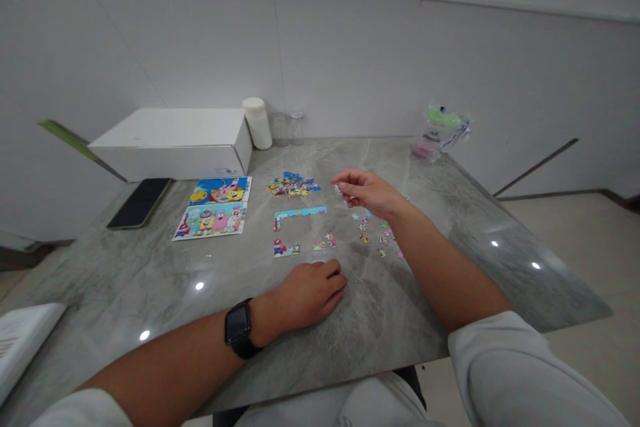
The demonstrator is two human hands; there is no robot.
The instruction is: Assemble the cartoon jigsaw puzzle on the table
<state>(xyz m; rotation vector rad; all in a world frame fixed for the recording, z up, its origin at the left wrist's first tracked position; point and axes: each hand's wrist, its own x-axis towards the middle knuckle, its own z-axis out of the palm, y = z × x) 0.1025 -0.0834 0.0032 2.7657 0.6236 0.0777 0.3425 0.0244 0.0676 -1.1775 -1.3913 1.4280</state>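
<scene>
My right hand (367, 192) is raised over the table, its thumb and fingers pinching a small puzzle piece (337, 189). Below it, to the right, loose puzzle pieces (365, 239) lie scattered, some partly behind my forearm. My left hand (313, 290) rests on the table with its fingers curled; whether anything is under them is hidden. In front of it are a joined turquoise strip (301, 212) and two small joined sections, one at left (287, 249) and one at right (324, 242). A heap of mixed pieces (293, 185) sits behind the strip.
Two cartoon picture sheets (213, 220) lie at the left beside a phone (140, 203). Behind stand a white box (173, 140), a white bottle (257, 123) and two clear glasses (289, 129). A plastic bag (440, 132) is at the back right, a booklet (27, 340) at the left edge.
</scene>
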